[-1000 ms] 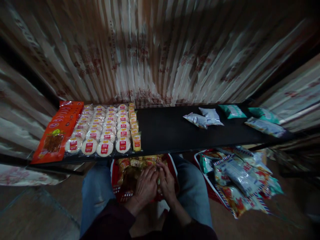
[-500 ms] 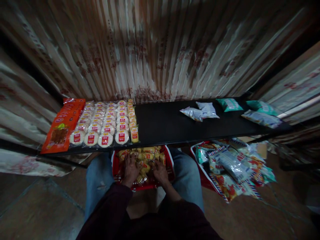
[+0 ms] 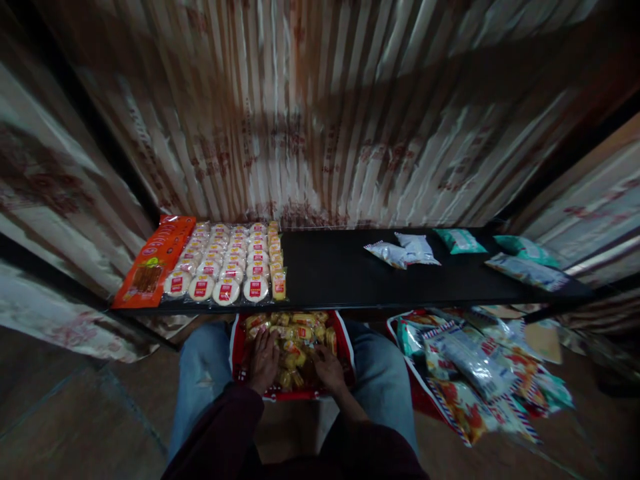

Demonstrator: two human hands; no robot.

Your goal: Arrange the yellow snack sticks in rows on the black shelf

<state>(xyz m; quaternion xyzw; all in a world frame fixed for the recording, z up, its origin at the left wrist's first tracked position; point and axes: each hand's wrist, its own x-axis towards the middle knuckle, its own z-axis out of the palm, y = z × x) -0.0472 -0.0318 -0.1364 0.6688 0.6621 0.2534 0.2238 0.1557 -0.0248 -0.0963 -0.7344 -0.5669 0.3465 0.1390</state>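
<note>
A red basket point(image 3: 346, 347) with a pale rim rests between my knees, holding several small yellow-wrapped snacks point(image 3: 293, 347). My left hand point(image 3: 265, 361) lies over the snacks on the basket's left side, fingers stretched out and open, holding nothing that I can see. On the right side, my right hand point(image 3: 328, 369) reaches down among the same snacks with its fingers extended; its fingertips are dim and partly hidden. Just above the basket, a column of yellow snack packets point(image 3: 279, 283) lines the shelf beside rows of round white wrapped crackers point(image 3: 227, 291).
The black shelf point(image 3: 330, 273) spans the view in front of me. An orange packet point(image 3: 150, 267) lies at its left end, silver-white bags point(image 3: 417, 249) and green bags point(image 3: 460, 241) to the right. A second basket point(image 3: 417, 377), heaped with snack bags point(image 3: 475, 363), stands on the floor at right.
The view has shifted, so shelf and baskets appear slightly lower and further right. Both hands stay in the basket among the yellow snacks; the right hand's fingers look closer together.
</note>
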